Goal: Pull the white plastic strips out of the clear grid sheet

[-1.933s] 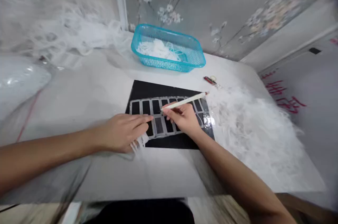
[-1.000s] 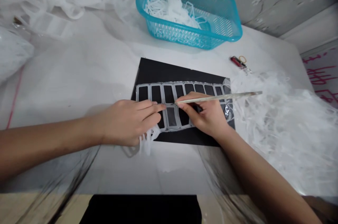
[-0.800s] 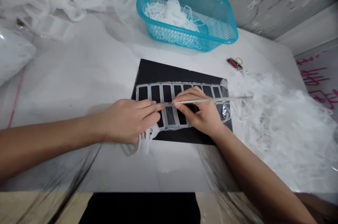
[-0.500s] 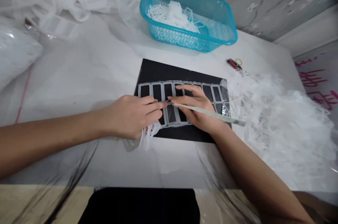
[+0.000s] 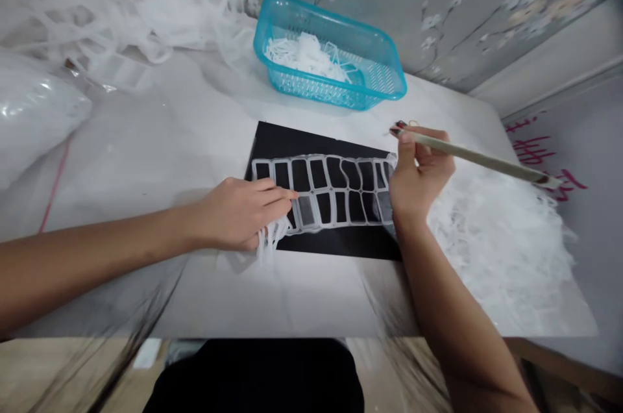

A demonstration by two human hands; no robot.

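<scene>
My left hand point(image 5: 250, 212) is closed round a bunch of thin white frames point(image 5: 273, 236), whose ends hang out below its fingers. Its index fingertip rests on a sheet of pale, clear-edged rectangular frames point(image 5: 331, 191), set in two rows. That sheet lies on a black board point(image 5: 311, 140). My right hand point(image 5: 422, 166) is raised at the board's right end, covering part of the sheet's edge. It grips a long, thin, pale stick-like tool point(image 5: 479, 156), its dark tip pointing left; the exact kind is unclear.
A blue plastic basket point(image 5: 331, 91) with white pieces inside stands behind the board. White strips are heaped point(image 5: 496, 244) at the right and piled point(image 5: 121, 4) at the back left. A clear plastic bag point(image 5: 39, 108) lies left. A small red-and-black object is partly hidden behind my right hand.
My right hand has lifted off the sheet with the tool and moved right. My left hand stays on the sheet's left part. The view has shifted slightly.
</scene>
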